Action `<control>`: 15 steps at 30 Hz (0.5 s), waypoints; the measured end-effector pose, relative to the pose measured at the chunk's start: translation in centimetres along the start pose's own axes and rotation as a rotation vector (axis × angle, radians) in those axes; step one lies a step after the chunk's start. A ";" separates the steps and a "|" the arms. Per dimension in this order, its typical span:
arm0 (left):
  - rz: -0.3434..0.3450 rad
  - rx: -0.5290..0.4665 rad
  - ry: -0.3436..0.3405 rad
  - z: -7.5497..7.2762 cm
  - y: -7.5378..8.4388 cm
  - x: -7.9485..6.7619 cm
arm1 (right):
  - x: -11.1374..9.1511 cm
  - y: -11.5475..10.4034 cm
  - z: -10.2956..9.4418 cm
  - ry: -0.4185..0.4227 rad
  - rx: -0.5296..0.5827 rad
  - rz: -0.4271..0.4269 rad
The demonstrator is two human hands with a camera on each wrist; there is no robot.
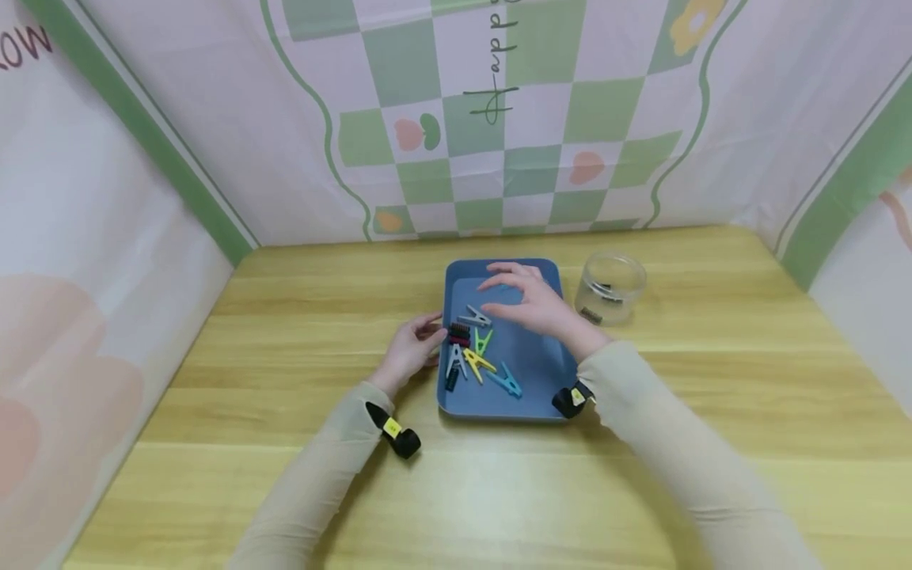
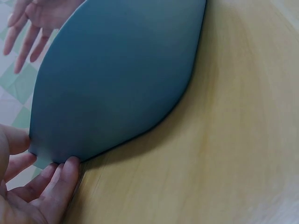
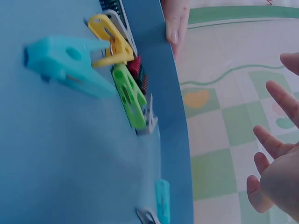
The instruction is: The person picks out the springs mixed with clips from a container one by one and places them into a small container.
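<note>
The tray (image 1: pixel 541 368) lies at the centre of the head frame, its long axis running up and down the picture. At its left side, the left hand (image 1: pixel 408 350) grips the edge, thumb and fingertips on the wall. The right hand (image 1: pixel 530 305) hovers over the tray's upper half, its fingers spread, curved, pointing left and holding nothing.

Most of the clips lie in the tray's left half. The blue clip (image 1: pixel 508 382), lowest and farthest right of this group, slants, its spread legs towards the upper left and its joined end to the lower right. The yellow clip (image 1: pixel 478 363), just to its upper left, points the other way, legs to the lower right. Above that, the green clip (image 1: pixel 482 343) stands nearly along the tray, spread end up. A grey clip (image 1: pixel 476 317) higher up has its legs to the left; a second grey clip (image 1: pixel 457 358) by the left wall opens downward. The red piece (image 1: pixel 459 342) lies crosswise between the two; a black piece (image 1: pixel 452 381) sits lengthwise near the lower left corner.

Right of the tray stands a clear jar (image 1: pixel 630 305) with dark pieces (image 1: pixel 590 315) inside.
</note>
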State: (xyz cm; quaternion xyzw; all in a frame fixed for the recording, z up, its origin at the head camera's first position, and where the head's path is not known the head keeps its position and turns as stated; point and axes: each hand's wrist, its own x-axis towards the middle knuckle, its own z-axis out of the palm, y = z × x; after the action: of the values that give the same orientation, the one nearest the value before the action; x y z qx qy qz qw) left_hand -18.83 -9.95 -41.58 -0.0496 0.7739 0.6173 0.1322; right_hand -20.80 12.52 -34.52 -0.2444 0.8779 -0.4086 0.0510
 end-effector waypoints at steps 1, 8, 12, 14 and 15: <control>-0.001 0.000 0.000 0.0 0.0 0.0 | 0.1 0.0 0.2 -0.007 0.008 0.002; -0.002 0.005 -0.004 -0.1 0.0 0.1 | 1.0 0.1 1.3 -0.030 0.052 0.024; 0.003 0.017 0.000 -0.1 0.1 0.1 | 1.5 0.4 1.6 -0.028 0.071 0.049; 0.005 0.020 -0.001 -0.1 0.0 0.1 | 1.7 0.6 1.8 -0.033 0.071 0.064; 0.006 0.021 -0.001 -0.1 0.0 0.1 | 1.7 0.7 1.9 -0.036 0.067 0.072</control>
State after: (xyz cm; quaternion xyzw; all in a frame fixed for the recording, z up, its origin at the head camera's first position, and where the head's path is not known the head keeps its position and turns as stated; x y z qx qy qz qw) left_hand -18.90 -10.06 -41.56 -0.0454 0.7804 0.6097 0.1312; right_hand -22.04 10.75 -36.16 -0.2181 0.8708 -0.4313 0.0896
